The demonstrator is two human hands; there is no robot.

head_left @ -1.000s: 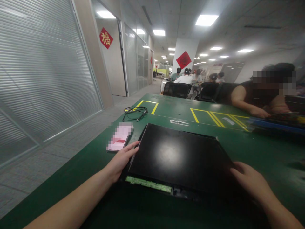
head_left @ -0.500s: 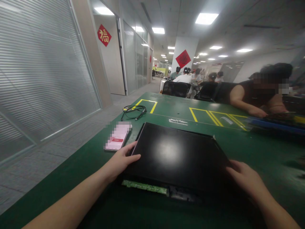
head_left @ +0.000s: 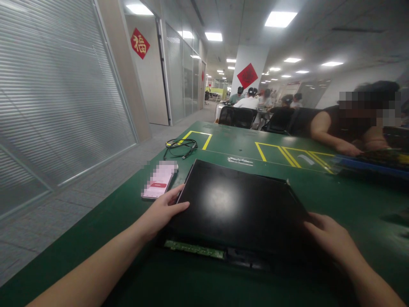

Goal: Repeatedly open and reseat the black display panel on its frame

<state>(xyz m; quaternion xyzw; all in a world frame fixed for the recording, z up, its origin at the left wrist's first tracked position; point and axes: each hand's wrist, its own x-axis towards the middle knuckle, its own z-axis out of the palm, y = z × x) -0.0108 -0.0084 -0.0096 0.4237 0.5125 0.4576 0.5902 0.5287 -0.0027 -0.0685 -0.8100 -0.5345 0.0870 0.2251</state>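
Note:
A dark, glossy display panel (head_left: 243,209) lies in front of me above the green table, with a bright ceiling reflection on its face. My left hand (head_left: 168,209) grips its left edge, thumb on top and the other fingers partly hidden beneath. On the opposite edge, my right hand (head_left: 329,232) holds the panel too, with its fingertips partly out of sight. Along the near side a strip of green circuit board (head_left: 194,249) shows under the panel, beside a black part (head_left: 244,259). Whether the panel touches the table, I cannot tell.
Left of the panel lies a phone (head_left: 159,181) with a lit screen. Behind it is a coiled black cable (head_left: 180,147). Yellow tape (head_left: 201,133) marks the green table (head_left: 96,238). At the right, a person (head_left: 338,128) leans over a blue tray (head_left: 367,166).
My view has shifted very slightly. Both hands keep their hold on the display panel, which stays almost in the same place.

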